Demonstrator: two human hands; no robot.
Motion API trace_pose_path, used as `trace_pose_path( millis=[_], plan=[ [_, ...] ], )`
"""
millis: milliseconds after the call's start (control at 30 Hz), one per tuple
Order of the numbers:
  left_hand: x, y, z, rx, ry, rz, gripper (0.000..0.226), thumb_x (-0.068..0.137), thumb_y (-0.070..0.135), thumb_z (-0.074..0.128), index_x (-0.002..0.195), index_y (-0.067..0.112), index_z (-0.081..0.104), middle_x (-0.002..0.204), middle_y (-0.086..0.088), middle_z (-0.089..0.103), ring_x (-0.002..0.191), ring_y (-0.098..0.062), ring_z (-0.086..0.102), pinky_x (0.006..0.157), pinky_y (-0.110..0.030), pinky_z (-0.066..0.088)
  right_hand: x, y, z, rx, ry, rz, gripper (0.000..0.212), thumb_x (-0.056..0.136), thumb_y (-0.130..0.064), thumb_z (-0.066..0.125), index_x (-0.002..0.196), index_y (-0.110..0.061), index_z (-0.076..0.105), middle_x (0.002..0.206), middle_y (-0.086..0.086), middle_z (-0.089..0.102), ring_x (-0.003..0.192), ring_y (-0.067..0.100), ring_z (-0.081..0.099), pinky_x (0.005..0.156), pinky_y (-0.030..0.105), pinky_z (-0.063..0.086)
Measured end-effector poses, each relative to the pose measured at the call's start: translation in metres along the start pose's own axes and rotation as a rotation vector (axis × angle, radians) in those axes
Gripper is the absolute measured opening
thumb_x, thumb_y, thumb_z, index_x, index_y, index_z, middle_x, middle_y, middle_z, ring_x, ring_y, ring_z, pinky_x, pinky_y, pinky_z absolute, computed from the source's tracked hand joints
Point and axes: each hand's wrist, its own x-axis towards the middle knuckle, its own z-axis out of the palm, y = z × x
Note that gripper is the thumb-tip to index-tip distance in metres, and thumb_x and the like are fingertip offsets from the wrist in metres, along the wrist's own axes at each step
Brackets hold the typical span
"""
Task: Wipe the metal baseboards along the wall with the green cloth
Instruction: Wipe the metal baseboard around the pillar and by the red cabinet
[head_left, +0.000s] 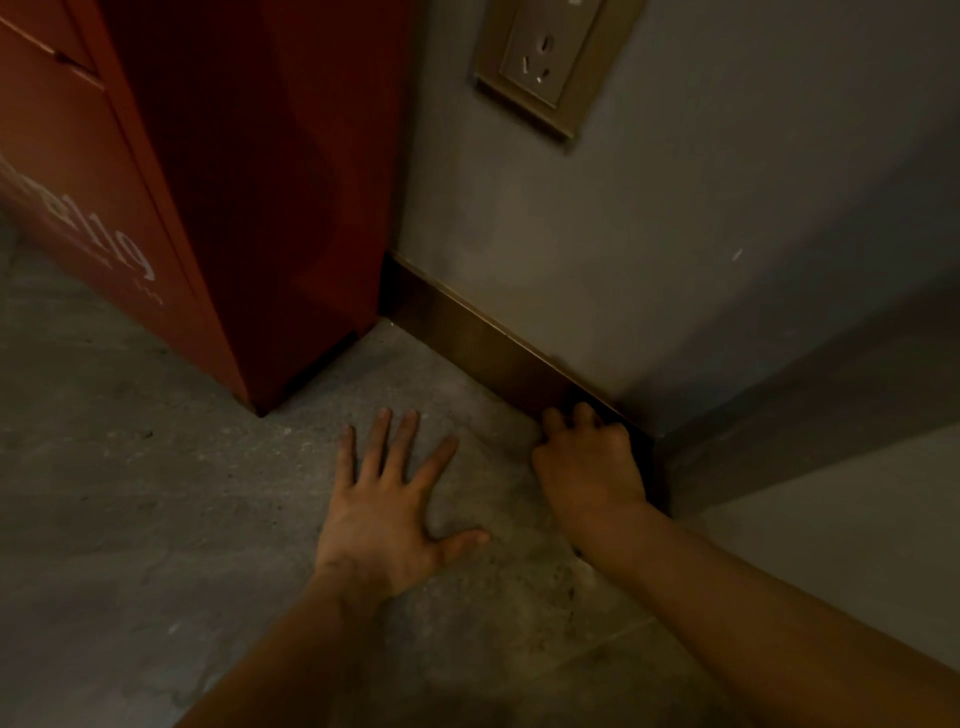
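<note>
Grey floor (156, 493) is nearest, with the left hand (387, 512) spread flat on it. The right hand (587, 457) is curled against the metal baseboard (467, 332); no green cloth shows. Most of the strip looks unwiped, up to the red cabinet (249, 182).

Red cabinet (260, 208) with white numerals, brassy brown baseboard (483, 338), grey wall (675, 234), mottled grey floor (156, 493), beige socket plate (545, 57)

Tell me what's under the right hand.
The right hand is curled against the baseboard at the corner, over concrete floor. No green cloth shows; the fingers would hide any.
</note>
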Motion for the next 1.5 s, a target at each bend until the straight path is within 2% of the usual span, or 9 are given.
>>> trace_pose_path(
  millis=[167,267,533,667,800,900,1067,1300,1500],
  plan=[
    [0.003,-0.004,-0.006,-0.004,-0.111,-0.013,0.112,0.064,0.107,0.013,0.156,0.048,-0.009,0.168,-0.003,-0.02,0.148,-0.027,-0.035,0.118,-0.063,-0.019,-0.026,0.005,-0.015,0.416,0.126,0.038,0.042,0.088,-0.018,0.063,0.127,-0.03,0.057,0.126,0.007,0.047,0.109,0.034,0.047,0.069,0.04,0.04],
    [0.002,-0.011,-0.019,-0.205,-0.181,-0.001,0.117,0.06,0.108,0.026,0.153,0.052,-0.016,0.169,0.003,-0.02,0.149,-0.019,-0.034,0.118,-0.055,-0.025,-0.044,0.0,-0.015,0.8,0.117,0.073,0.048,0.083,-0.02,0.073,0.123,-0.039,0.056,0.127,-0.001,0.05,0.112,0.028,0.051,0.078,0.037,0.046],
    [-0.038,0.002,-0.055,-0.443,-0.098,0.133,0.119,0.065,0.086,0.068,0.155,0.051,-0.001,0.158,0.013,0.029,0.141,-0.007,0.028,0.12,-0.039,0.024,-0.07,-0.017,-0.019,1.447,-0.056,0.091,0.06,0.078,-0.014,0.079,0.117,-0.038,0.041,0.124,-0.004,0.054,0.117,0.022,0.054,0.095,0.044,0.053],
    [-0.046,0.011,-0.081,-0.412,-0.059,0.196,0.095,0.076,0.067,0.072,0.151,0.054,0.015,0.142,0.019,0.044,0.124,0.003,0.036,0.111,-0.029,0.031,-0.079,-0.012,-0.026,1.681,-0.149,0.029,0.054,0.08,-0.014,0.079,0.118,-0.034,0.045,0.122,-0.007,0.054,0.114,0.018,0.054,0.095,0.042,0.054],
    [-0.057,0.022,-0.111,-0.363,-0.023,0.206,0.065,0.08,0.052,0.069,0.138,0.044,0.039,0.123,0.018,0.058,0.11,-0.008,0.056,0.094,-0.029,0.045,-0.093,-0.007,-0.032,1.711,-0.105,-0.103,0.048,0.077,-0.027,0.082,0.113,-0.036,0.052,0.117,-0.008,0.059,0.109,0.015,0.059,0.091,0.042,0.057],
    [-0.065,0.025,-0.13,-0.332,-0.018,0.164,0.053,0.081,0.039,0.076,0.125,0.036,0.047,0.116,0.006,0.065,0.103,-0.016,0.061,0.089,-0.041,0.05,-0.108,-0.009,-0.042,1.667,-0.078,-0.197,0.067,0.06,-0.034,0.092,0.113,-0.038,0.051,0.116,-0.009,0.06,0.108,0.01,0.06,0.088,0.037,0.058],
    [-0.09,0.026,-0.154,-0.291,0.027,0.137,0.039,0.082,0.038,0.076,0.113,0.034,0.052,0.104,0.009,0.066,0.092,-0.013,0.062,0.083,-0.041,0.051,-0.134,-0.015,-0.056,1.538,0.031,-0.265,0.064,0.065,-0.019,0.09,0.111,-0.04,0.051,0.115,-0.011,0.058,0.107,0.009,0.058,0.082,0.035,0.06],
    [-0.13,0.037,-0.177,-0.008,0.007,0.125,0.036,0.083,0.048,0.066,0.11,0.039,0.043,0.102,0.011,0.061,0.09,-0.012,0.059,0.084,-0.033,0.048,-0.167,-0.016,-0.056,1.163,0.208,-0.303,0.048,0.077,-0.029,0.08,0.114,-0.039,0.051,0.116,-0.01,0.053,0.107,0.009,0.049,0.091,0.033,0.047],
    [-0.157,0.065,-0.184,0.178,0.019,0.096,0.042,0.082,0.054,0.06,0.115,0.033,0.044,0.109,0.006,0.063,0.099,-0.019,0.063,0.087,-0.037,0.046,-0.195,-0.006,-0.057,0.885,0.392,-0.431,0.043,0.084,-0.012,0.069,0.116,-0.031,0.047,0.114,-0.003,0.056,0.103,0.017,0.055,0.087,0.039,0.05]
  ],
)
